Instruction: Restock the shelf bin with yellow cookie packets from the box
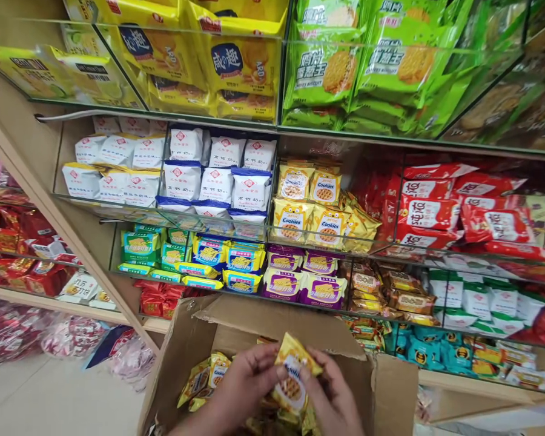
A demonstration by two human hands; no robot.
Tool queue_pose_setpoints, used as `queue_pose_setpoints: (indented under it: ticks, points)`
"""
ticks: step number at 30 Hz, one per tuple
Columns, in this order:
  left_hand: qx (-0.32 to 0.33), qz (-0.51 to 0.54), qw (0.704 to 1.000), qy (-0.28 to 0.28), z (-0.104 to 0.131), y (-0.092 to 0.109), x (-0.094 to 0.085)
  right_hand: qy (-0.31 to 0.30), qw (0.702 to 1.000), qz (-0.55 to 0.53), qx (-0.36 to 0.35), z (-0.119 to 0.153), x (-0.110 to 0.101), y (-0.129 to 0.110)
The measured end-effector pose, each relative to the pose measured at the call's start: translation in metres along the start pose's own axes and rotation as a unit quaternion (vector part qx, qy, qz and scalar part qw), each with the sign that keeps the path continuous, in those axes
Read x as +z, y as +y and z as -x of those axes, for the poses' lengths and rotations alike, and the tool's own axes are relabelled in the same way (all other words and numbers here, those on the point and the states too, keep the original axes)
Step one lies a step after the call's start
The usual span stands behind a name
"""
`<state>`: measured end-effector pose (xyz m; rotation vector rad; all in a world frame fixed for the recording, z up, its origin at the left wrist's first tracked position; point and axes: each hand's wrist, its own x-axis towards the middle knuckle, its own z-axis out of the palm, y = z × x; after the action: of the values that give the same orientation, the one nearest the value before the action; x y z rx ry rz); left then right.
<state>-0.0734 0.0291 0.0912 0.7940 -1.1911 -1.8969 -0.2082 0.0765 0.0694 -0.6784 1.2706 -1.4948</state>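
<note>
Yellow cookie packet [292, 386] sits between left hand [251, 376] and right hand [332, 392] — I see both pinching it, just over the open carton [272, 316].

L forearm [204, 415] comes up diag. fr. btm edge of view, bare, w/ L grip [247, 376] at its end. R grip [335, 393] is just opp., its wrist cut off at btm. Both pinch: thumbs on near side, angled inward twd. ea. other, fingers bent, tips partly hidden.
</note>
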Motion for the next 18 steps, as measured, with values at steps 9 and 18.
queue_pose_setpoints:
  ticks: [9,18]
  points:
    - [0.053,0.056,0.997,-0.026,0.007,0.037,0.013,-0.039,0.984,-0.171,0.043,-0.003,0.011,-0.051]
    - [0.094,0.052,0.994,0.014,0.013,0.007,-0.002,-0.07,0.994,-0.074,-0.031,-0.001,0.015,-0.019]
